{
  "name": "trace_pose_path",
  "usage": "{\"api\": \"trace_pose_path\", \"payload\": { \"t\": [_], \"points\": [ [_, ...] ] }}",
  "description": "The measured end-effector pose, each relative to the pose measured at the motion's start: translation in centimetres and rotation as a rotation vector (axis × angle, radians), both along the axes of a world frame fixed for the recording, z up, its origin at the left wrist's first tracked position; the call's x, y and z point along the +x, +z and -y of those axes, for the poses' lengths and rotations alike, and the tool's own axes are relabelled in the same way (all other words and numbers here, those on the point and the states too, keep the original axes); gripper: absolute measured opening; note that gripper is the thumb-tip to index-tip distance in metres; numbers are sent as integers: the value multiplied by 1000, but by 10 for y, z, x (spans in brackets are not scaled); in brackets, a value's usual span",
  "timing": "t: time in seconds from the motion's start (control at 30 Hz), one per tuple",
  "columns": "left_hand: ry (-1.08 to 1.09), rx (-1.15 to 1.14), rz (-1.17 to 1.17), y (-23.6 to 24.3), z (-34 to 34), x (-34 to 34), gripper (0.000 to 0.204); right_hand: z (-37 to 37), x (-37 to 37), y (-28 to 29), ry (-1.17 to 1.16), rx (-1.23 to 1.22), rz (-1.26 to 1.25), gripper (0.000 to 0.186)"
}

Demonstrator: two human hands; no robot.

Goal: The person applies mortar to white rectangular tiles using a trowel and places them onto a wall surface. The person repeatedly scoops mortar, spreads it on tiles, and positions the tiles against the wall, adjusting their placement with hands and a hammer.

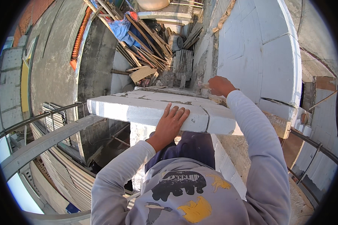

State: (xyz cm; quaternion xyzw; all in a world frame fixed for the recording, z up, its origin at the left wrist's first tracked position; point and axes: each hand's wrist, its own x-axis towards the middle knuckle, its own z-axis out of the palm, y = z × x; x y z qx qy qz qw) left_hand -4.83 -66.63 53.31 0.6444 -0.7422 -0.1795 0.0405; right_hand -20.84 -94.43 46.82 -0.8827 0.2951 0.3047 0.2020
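A low wall of white lightweight blocks (116,108) runs across in front of me, with grey mortar at its joints. My left hand (171,122) rests on the top edge of the wall, fingers spread and stretched out, holding nothing. Beyond the wall's far side at the right, my right hand (221,86) is closed, near the corner where the low wall meets a taller white block wall (240,56). A blurred, thin shape shows just left of its fingers; what it is I cannot make out. A wooden plank (276,125) lies under my right forearm.
Far below lie a heap of timber (150,37), a blue tarp (121,30) and corrugated sheets (143,74). A metal rail (52,137) extends leftward from the wall, with a drop beneath. Another metal bar (313,144) is at the right. A grey concrete wall (95,56) stands left.
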Motion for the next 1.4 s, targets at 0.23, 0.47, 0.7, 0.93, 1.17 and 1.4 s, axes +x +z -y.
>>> {"api": "trace_pose_path", "payload": {
  "t": [0.23,0.47,0.7,0.93,1.17,1.4],
  "points": [
    [-10,-2,55,19,-10,30,85,-8,26,54,-32,-68,320,47],
    [124,-37,267,10,-65,113,81,-151,39,130,-493,-35,540,53],
    [128,-144,229,-5,-66,119,71,-252,-49,103,-381,-213,765,41],
    [110,-134,179,0,-65,120,72,-278,-76,101,-439,-255,666,44],
    [121,-123,155,5,-66,119,74,-285,-82,104,-459,-251,643,44],
    [101,-152,188,0,-68,120,76,-279,-85,103,-396,-259,689,42]
  ]
}}
